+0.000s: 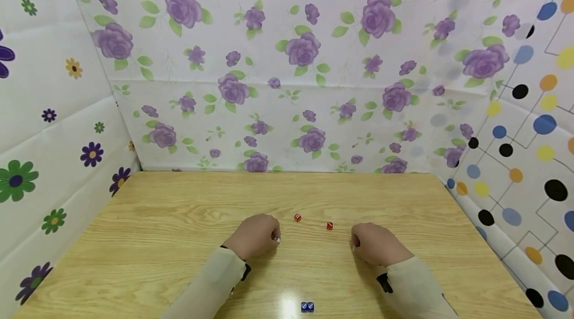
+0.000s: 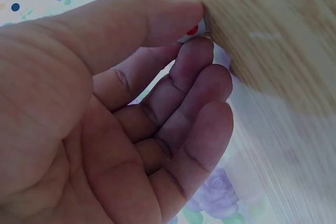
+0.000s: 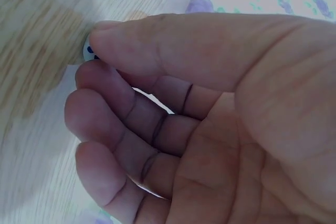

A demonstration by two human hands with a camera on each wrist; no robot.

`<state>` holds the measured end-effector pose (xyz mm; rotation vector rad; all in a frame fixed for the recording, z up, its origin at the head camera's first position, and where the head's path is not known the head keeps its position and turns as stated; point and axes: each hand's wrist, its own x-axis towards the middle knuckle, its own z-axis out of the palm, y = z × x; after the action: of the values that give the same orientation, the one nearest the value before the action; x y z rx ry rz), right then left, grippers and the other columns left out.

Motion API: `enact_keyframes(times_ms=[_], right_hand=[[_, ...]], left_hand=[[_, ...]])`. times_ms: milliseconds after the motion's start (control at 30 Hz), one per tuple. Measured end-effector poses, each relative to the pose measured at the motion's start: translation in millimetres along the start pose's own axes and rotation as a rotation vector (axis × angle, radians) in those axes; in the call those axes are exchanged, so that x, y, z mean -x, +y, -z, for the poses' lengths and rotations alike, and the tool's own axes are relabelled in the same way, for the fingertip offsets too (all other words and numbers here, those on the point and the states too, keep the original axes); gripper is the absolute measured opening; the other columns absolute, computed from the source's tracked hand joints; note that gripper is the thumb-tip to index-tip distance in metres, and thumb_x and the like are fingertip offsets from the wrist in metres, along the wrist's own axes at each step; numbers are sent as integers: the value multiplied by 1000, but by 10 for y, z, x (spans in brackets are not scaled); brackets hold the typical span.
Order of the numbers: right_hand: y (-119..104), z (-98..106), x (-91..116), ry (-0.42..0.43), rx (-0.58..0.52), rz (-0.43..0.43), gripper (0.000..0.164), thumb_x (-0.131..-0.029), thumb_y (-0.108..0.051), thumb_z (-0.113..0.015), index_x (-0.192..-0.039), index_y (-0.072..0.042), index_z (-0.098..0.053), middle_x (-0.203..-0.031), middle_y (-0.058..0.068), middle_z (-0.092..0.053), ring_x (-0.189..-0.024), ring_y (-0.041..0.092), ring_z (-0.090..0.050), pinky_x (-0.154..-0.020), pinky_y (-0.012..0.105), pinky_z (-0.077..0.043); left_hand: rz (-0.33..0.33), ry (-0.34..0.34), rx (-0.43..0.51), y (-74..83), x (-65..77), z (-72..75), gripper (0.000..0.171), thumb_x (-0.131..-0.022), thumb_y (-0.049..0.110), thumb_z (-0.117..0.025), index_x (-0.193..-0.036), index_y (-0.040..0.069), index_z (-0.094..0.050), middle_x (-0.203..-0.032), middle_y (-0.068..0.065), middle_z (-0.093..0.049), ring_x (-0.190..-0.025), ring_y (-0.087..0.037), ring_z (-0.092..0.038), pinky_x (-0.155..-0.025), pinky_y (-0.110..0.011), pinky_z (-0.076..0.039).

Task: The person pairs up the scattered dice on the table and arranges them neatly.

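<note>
In the head view, a person in light sleeves holds both hands above a wooden worktop (image 1: 179, 219). The left hand (image 1: 255, 236) is on the left side, and a bit of white shows at its fingertips. The right hand (image 1: 376, 243) is well apart from it. Between the hands, slightly farther from the person, there are a left red die (image 1: 298, 218) and a right red die (image 1: 329, 226), separate from each other. Nearer to the person, two blue dice (image 1: 304, 307) lie side by side. Behind the worktop stands a cloth with purple roses (image 1: 269, 50).

In the left wrist view, the grip is a pinch: thumb and forefinger hold a red-spotted white piece (image 2: 192, 30), mostly covered by them. The other fingers are bent loosely.

In the right wrist view, the grip is also pinching: a dark-spotted white piece (image 3: 88, 51) is held at the tips of thumb and forefinger. One red die appears beyond the thumb.
</note>
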<state>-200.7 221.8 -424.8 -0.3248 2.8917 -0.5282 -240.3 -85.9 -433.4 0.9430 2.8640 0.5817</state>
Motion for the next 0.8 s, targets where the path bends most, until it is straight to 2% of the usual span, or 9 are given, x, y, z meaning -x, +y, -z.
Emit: enact_keyframes(times_ms=[267,633,800], right_hand=[[-17,-16,14,19,10,3,22,-94,2,-67,-79,-12,-61,-72,-1,-56,-62,17,-49,-61,35,-41],[-54,-15,47,25,20,9,26,-94,5,-64,-76,-13,-58,-70,-1,-53,-61,16,-46,-62,33,-38],[-53,-29,37,24,19,43,24,-93,6,-64,-77,-13,-60,-72,-2,-55,-64,16,-47,-63,34,-40]], left_hand=[[-5,5,4,22,3,5,29,-86,-6,-65,-67,16,-60,-64,6,-47,-59,-9,-31,-60,-29,-33],[-12,5,28,9,17,-17,34,-86,-8,-63,-64,16,-54,-60,8,-33,-57,-9,-24,-58,-28,-27],[-15,9,32,19,16,-15,38,-86,-9,-62,-62,17,-49,-59,8,-26,-56,-9,-21,-58,-28,-25]])
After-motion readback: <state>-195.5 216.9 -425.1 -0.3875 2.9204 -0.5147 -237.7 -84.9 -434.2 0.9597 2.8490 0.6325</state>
